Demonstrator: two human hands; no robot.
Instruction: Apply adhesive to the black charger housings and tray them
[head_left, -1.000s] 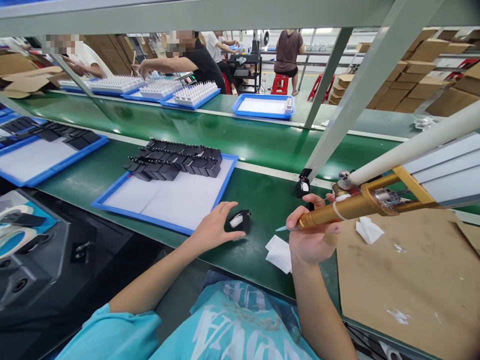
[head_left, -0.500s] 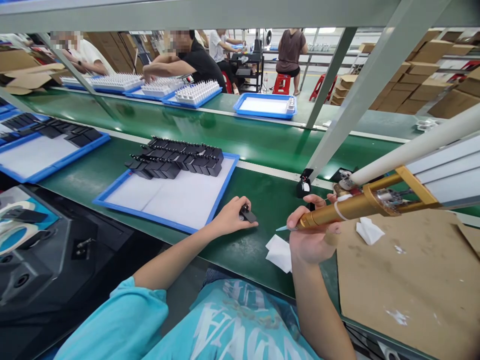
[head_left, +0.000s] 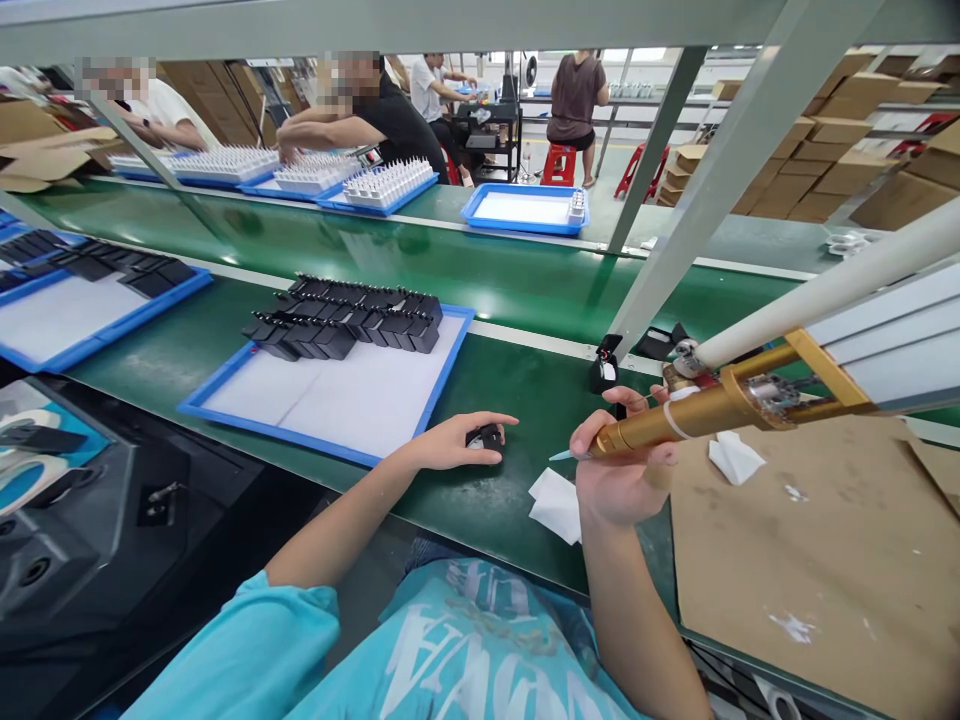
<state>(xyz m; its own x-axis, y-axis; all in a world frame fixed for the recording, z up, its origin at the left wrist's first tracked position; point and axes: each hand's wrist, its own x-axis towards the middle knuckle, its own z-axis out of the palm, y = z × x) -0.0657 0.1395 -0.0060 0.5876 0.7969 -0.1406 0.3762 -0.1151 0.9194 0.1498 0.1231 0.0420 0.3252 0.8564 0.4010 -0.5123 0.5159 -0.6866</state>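
Low over the green bench, my left hand (head_left: 450, 440) grips a small black plastic housing (head_left: 486, 438), its index finger stretched out past the part. My right hand (head_left: 619, 470) is wrapped round a gold-coloured glue dispenser (head_left: 667, 420) with a pale blue tapered nozzle (head_left: 561, 456). The nozzle points left toward the housing, with a gap between them. Left of my hands, a blue-rimmed tray (head_left: 281, 432) lined with white holds rows of black housings (head_left: 337, 320) with small pins on top.
A folded white tissue (head_left: 556, 505) lies below the nozzle. Brown cardboard (head_left: 795, 560) with another tissue (head_left: 736, 458) covers the bench at right. A slanted grey post (head_left: 697, 210) rises behind the dispenser. Co-workers sit beyond the green belt (head_left: 360, 250). More trays stand at far left.
My left hand has drawn slightly left with the housing, turning it, and its index finger has stretched out. My right hand and the dispenser have hardly moved. The view has shifted slightly.
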